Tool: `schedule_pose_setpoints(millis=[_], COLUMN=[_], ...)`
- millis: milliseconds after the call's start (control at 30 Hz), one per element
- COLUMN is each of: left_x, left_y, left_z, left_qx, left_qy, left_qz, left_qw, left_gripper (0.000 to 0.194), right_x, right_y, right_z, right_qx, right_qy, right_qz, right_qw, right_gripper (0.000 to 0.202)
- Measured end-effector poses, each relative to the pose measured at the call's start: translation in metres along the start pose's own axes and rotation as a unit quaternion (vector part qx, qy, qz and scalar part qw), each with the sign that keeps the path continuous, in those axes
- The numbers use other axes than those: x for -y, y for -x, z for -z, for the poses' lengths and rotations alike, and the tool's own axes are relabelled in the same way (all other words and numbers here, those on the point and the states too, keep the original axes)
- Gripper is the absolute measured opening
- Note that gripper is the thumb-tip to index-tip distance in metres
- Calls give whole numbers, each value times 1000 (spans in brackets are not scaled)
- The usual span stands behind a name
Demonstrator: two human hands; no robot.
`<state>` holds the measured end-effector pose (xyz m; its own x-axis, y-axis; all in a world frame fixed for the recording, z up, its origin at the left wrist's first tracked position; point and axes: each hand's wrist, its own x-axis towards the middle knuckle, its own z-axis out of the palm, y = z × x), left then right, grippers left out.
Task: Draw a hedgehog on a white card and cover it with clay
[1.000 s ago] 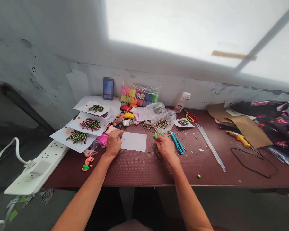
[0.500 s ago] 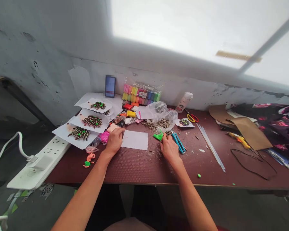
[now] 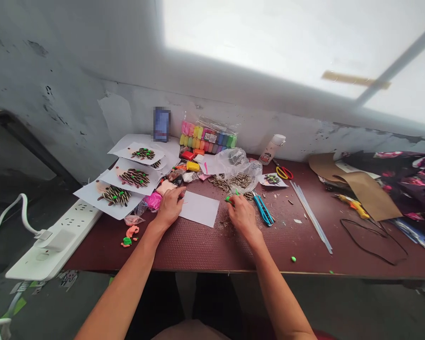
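My left hand (image 3: 170,208) is closed at the left edge of a white paper card (image 3: 201,210), which lies flat on the table. Green modelling clay (image 3: 228,199) shows at the fingertips of my right hand (image 3: 242,213), whose fingers are curled around it; most of the clay is hidden. Just beyond that hand lies a pile of striped sunflower seeds (image 3: 235,181), partly under a clear plastic bag (image 3: 233,161). A blue utility knife (image 3: 263,210) rests to its right. Peach clay (image 3: 165,187) and magenta clay (image 3: 153,201) sit by my left hand.
Finished hedgehog cards (image 3: 116,194) overlap at the left, beside a white power strip (image 3: 53,241). Clay packs (image 3: 207,138), a bottle (image 3: 272,148) and scissors (image 3: 284,172) stand or lie toward the wall. Glue sticks (image 3: 311,217) and a yellow glue gun (image 3: 354,206) are at the right.
The white card has turned slightly clockwise under my left hand. My right hand has shifted a little left, and its fingers now cover more of the green clay.
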<state>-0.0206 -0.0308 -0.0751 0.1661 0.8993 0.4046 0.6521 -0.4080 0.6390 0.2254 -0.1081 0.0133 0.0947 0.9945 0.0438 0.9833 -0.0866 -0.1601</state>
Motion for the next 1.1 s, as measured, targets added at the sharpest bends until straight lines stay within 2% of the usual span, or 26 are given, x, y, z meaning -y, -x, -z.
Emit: schedule_pose_setpoints(millis=[67, 167, 300, 367, 433, 500, 567, 633, 733, 833, 900, 967, 1033, 1100], left_x=[0, -2, -7, -11, -15, -21, -26, -31, -38, -44, -46, -45, -43, -39], left_y=[0, 1, -1, -2, -3, -3, -2, -1, 0, -1, -1, -2, -2, -4], left_z=[0, 1, 4, 8, 13, 16, 18, 17, 16, 17, 20, 22, 23, 23], left_qx=[2, 0, -22, -57, -100, -118, -89, -36, 40, 105, 99, 67, 32, 4], left_qy=[2, 13, 40, 60, 86, 117, 154, 200, 298, 415, 467, 500, 520, 520], left_qz=[0, 3, 10, 16, 18, 26, 45, 68, 107, 145, 169, 184, 196, 210], left_qw=[1000, 1000, 999, 996, 991, 986, 983, 977, 948, 892, 862, 844, 831, 828], left_gripper=[43, 43, 44, 39, 33, 25, 22, 26, 45, 59, 63, 65, 65, 62], right_x=[14, 31, 33, 29, 24, 23, 26, 33, 46, 56, 59, 58, 54, 47], right_y=[-7, -18, -25, -24, -22, -18, -13, -7, 1, 7, 10, 10, 7, 0], right_z=[-6, -15, -18, -15, -8, -1, 3, 2, -6, -18, -24, -27, -26, -22], right_qx=[11, 46, 65, 31, -38, -107, -151, -166, -164, -124, -99, -95, -110, -133], right_qy=[-4, 31, 19, -7, -26, -31, -40, -59, -98, -127, -162, -230, -331, -425], right_qz=[33, 24, 50, 41, 11, 17, 63, 122, 180, 243, 272, 266, 217, 136], right_qw=[999, 998, 996, 999, 999, 994, 986, 977, 965, 954, 943, 931, 912, 885], right_gripper=[21, 25, 20, 20, 21, 22, 22, 22, 24, 24, 24, 20, 14, 10])
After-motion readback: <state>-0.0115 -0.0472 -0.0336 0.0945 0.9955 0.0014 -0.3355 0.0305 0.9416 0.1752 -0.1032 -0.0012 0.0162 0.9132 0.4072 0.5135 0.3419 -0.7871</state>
